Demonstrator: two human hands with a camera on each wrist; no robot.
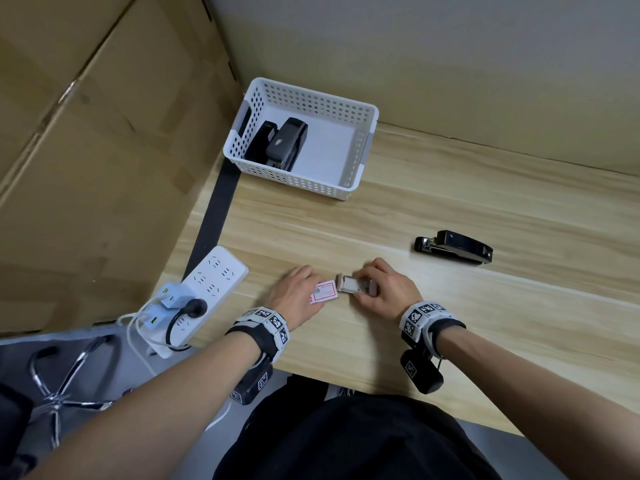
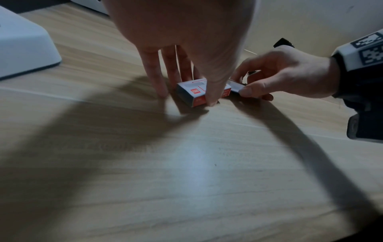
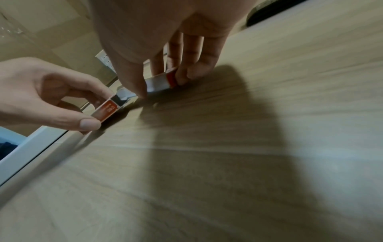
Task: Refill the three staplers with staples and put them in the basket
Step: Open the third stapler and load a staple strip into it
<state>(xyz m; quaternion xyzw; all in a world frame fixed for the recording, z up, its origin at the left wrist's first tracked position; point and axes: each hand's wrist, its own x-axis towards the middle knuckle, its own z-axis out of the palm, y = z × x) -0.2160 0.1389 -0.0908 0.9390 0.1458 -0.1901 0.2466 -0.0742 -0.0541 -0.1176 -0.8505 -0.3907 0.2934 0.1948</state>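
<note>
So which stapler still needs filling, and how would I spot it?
Start at the white basket in the desk's far corner, which holds two dark staplers. The black stapler lies alone on the bare wood, beyond the right hand.

A: Head view looks steeply down from above the desk (image 1: 450, 306), wide, taking in both forearms.
B: Wrist views?
A: Each sits low and close behind its own palm, facing along the fingers.
B: Shared ground?
A: The staple box (image 2: 204, 91) and the opposite hand, seen from both sides.
</note>
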